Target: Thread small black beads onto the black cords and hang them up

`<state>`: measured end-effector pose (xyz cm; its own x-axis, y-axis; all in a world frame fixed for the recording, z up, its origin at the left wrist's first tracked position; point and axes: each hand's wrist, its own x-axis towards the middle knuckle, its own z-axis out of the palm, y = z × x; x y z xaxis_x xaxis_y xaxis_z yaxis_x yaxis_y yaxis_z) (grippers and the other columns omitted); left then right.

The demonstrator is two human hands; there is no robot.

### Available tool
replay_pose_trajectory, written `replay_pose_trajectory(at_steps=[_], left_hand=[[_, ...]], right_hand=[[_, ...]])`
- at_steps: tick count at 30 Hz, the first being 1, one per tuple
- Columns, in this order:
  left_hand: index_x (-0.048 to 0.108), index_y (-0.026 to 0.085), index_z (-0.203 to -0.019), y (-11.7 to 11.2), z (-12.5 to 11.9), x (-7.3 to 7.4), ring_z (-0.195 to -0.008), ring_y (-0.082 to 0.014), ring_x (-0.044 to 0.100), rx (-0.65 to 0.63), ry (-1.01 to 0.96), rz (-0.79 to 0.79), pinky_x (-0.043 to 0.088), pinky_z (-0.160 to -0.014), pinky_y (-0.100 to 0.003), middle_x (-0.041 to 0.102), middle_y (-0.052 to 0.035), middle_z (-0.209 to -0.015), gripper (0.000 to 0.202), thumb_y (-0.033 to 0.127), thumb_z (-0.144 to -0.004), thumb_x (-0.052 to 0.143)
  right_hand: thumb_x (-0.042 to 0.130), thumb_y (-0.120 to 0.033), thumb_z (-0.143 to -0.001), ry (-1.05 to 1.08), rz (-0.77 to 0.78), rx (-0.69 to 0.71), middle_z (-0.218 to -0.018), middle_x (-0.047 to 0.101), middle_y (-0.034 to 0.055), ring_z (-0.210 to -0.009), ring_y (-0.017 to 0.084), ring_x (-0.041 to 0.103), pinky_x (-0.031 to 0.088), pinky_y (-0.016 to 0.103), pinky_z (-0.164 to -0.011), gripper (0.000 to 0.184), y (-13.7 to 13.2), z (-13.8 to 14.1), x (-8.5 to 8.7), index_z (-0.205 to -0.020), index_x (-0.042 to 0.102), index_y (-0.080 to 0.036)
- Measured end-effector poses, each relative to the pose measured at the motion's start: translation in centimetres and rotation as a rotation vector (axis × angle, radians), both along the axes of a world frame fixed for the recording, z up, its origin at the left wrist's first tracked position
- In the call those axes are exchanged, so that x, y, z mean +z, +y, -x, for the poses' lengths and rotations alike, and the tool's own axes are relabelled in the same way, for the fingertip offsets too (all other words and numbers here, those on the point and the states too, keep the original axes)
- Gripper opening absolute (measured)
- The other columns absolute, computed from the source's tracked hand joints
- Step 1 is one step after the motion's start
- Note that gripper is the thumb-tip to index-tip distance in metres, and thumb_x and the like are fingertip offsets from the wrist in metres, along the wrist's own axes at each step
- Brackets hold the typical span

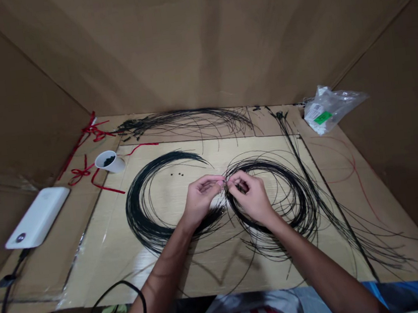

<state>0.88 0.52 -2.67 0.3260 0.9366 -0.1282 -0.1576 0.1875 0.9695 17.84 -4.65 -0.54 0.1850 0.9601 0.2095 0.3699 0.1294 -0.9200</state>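
A black wire (225, 183) is pinched between the fingertips of both hands, above the middle of a pale board (103, 261). Whether one strand or several are held cannot be told. The left hand (201, 200) is closed in a pinch, and the right hand (250, 199) is curled closed, its fingers meeting those of the left hand at the wire. Something dark is seen inside the right hand's grip, but it is too small to be identified.

Directly under the right hand, a loose coil (271, 202) of black wire is laid on the board. A second coil (143, 210) is placed to the left, just beside the left hand, and three or so small black pieces (177, 174) are seen above the gap between the coils. A straight bundle (313, 179) of wire is laid down the right side, and another bundle (185, 121) is spread along the far edge.

At the far left, a paper cup (108, 162) holding black pieces lies on its side among red ribbons (92, 133). A white power bank (37, 218) is placed further left, with a cable attached. A plastic bag (327, 110) with a green label is at the far right corner, and cardboard walls (195, 41) rise around the area.
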Motion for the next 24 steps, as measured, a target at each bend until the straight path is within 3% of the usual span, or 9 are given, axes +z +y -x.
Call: replay_pose_trajectory(at_steps=[11, 24], left_hand=[[0.083, 0.016, -0.101, -0.06, 0.06, 0.32, -0.093, -0.0211, 0.077, -0.067, 0.036, -0.042, 0.062, -0.094, -0.034, 0.083, -0.01, -0.1, 0.034, 0.042, -0.081, 0.09], [0.08, 0.017, -0.101, 0.25, -0.09, 0.04, -0.089, -0.0173, 0.073, -0.013, 0.012, -0.016, 0.06, -0.091, -0.03, 0.079, -0.0076, -0.097, 0.039, 0.042, -0.076, 0.095]], right_hand=[[0.066, -0.026, -0.093, 0.003, 0.01, 0.019, -0.07, 0.061, -0.0032, -0.06, 0.014, 0.046, 0.034, 0.029, -0.059, 0.012, 0.04, -0.14, -0.22, -0.083, 0.067, -0.021], [0.067, -0.033, -0.099, -0.009, 0.007, 0.001, -0.074, 0.068, -0.0004, -0.063, 0.016, 0.05, 0.038, 0.03, -0.061, 0.017, 0.05, -0.11, -0.29, -0.088, 0.071, -0.021]])
